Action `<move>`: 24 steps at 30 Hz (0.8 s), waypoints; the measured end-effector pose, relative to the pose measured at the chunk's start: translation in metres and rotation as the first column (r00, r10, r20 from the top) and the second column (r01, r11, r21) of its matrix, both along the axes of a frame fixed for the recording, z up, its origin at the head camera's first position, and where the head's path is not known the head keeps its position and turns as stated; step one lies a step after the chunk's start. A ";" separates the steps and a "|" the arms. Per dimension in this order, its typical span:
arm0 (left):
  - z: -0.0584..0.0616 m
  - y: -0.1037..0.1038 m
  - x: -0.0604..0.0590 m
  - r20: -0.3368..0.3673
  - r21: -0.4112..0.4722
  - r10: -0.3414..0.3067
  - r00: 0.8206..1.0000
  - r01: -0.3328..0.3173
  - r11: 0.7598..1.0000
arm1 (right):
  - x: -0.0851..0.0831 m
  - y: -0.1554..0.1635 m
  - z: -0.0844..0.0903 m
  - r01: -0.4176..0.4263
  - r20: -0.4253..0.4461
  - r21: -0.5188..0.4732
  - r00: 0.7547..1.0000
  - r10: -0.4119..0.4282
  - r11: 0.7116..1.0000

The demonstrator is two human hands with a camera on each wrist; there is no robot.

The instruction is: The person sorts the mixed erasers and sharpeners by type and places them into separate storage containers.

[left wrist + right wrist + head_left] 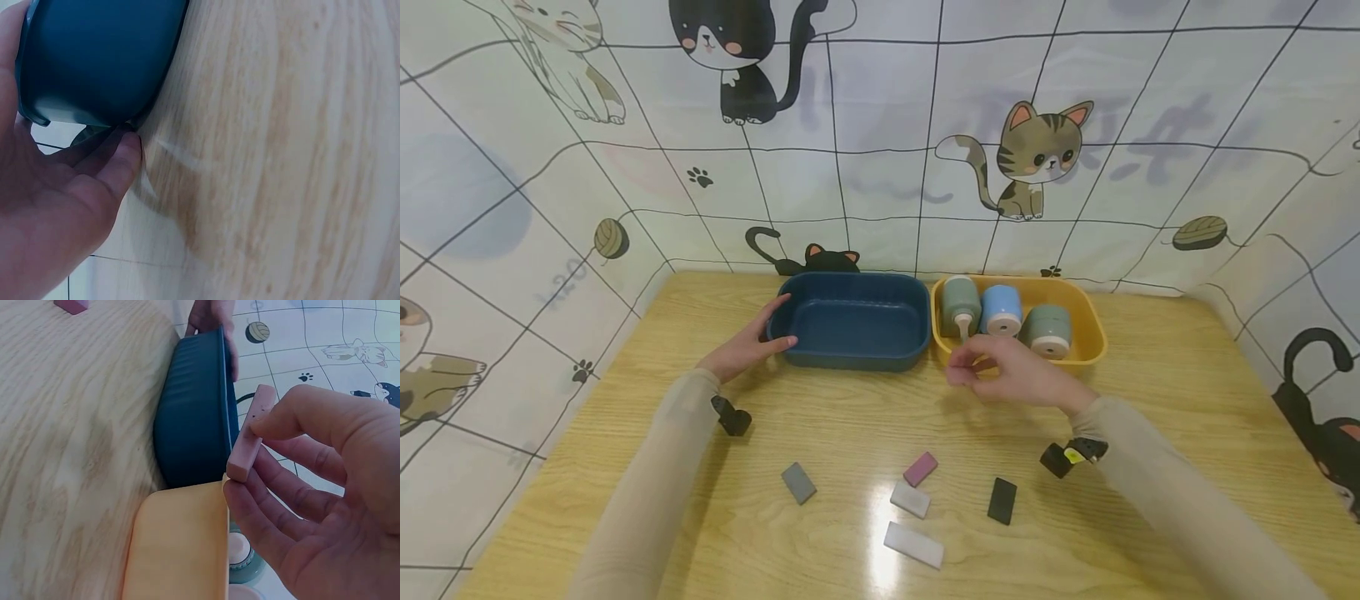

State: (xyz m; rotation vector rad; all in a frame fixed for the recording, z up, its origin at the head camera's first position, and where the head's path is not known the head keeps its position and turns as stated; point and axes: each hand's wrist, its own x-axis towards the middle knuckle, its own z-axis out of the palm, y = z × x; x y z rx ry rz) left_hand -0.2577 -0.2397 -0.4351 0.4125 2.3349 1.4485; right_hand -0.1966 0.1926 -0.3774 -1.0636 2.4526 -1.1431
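- Right hand (1011,375) pinches a pink block (250,434) between thumb and fingers (275,512); fingers clamped on its two ends, block held just in front of the yellow tub (1093,333), above the table (850,425).
- Left hand (748,346) grips the left end of the blue tub (853,321), thumb over the rim, fingers curled round the outer wall.
- Blue tub sits just left of the yellow tub, walls close; its inside shows nothing.
- Yellow tub holds three rolls (1000,310), lying side by side.
- Judgement: the pinch looks thin, at the block's ends, so a steady level carry suits; a twist could flip it out.
- Judgement: the left hand bracing the blue tub should stop it sliding.
- Near edge of the table, in front of the blue tub: more blocks (913,498), well apart from both hands.
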 end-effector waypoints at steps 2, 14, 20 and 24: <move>0.000 0.000 0.000 0.001 -0.001 -0.003 1.000 0.003 1.000 | -0.001 -0.002 0.002 -0.003 -0.014 -0.002 1.000 0.003 1.000; -0.004 -0.001 -0.003 0.007 -0.004 -0.011 1.000 0.011 1.000 | -0.005 -0.010 0.012 0.008 0.005 0.000 1.000 -0.008 1.000; -0.001 -0.001 -0.001 0.011 0.000 -0.008 1.000 0.008 1.000 | -0.010 -0.013 0.013 0.026 -0.013 -0.003 1.000 -0.026 1.000; 0.000 0.000 0.000 0.013 -0.005 -0.004 1.000 0.004 1.000 | -0.011 -0.015 0.014 0.062 -0.021 0.030 0.998 -0.061 0.998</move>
